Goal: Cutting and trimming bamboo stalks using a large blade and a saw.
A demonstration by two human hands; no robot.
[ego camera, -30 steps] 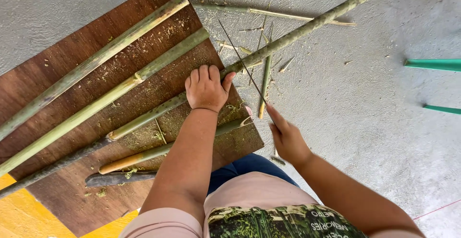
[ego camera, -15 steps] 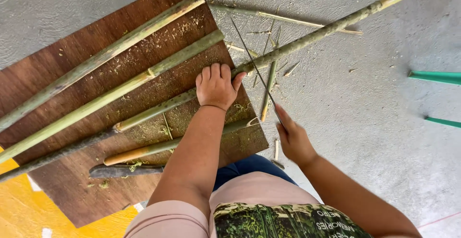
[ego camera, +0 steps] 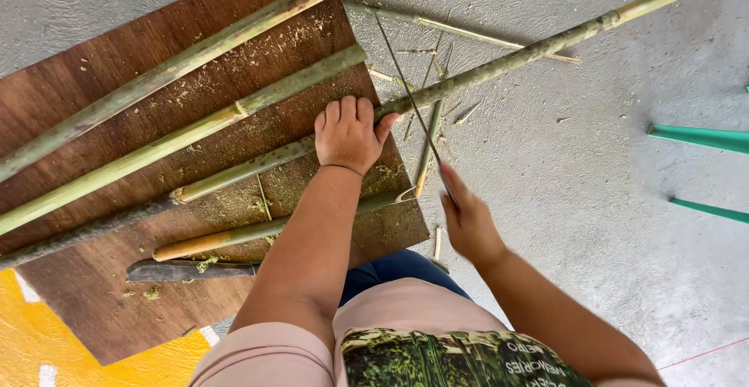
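My left hand (ego camera: 349, 133) presses down on a long green bamboo pole (ego camera: 499, 63) where it crosses the edge of a brown wooden board (ego camera: 94, 309). My right hand (ego camera: 468, 223) grips the handle of a thin-bladed saw (ego camera: 406, 83), whose blade lies across the pole just right of my left hand. Two more bamboo poles (ego camera: 179, 133) lie side by side on the board, farther from me. A shorter bamboo piece (ego camera: 257, 231) rests near my left forearm.
A dark machete-like blade (ego camera: 191, 270) lies on the board's near part. Bamboo slivers and a split stick (ego camera: 460, 32) are scattered on the grey concrete floor. Green legs of some furniture (ego camera: 698, 137) stick in from the right. Yellow floor paint (ego camera: 47, 348) shows at lower left.
The view has shifted slightly. My right hand has drawn back toward me along the saw's line while my left hand stays pressed on the pole.
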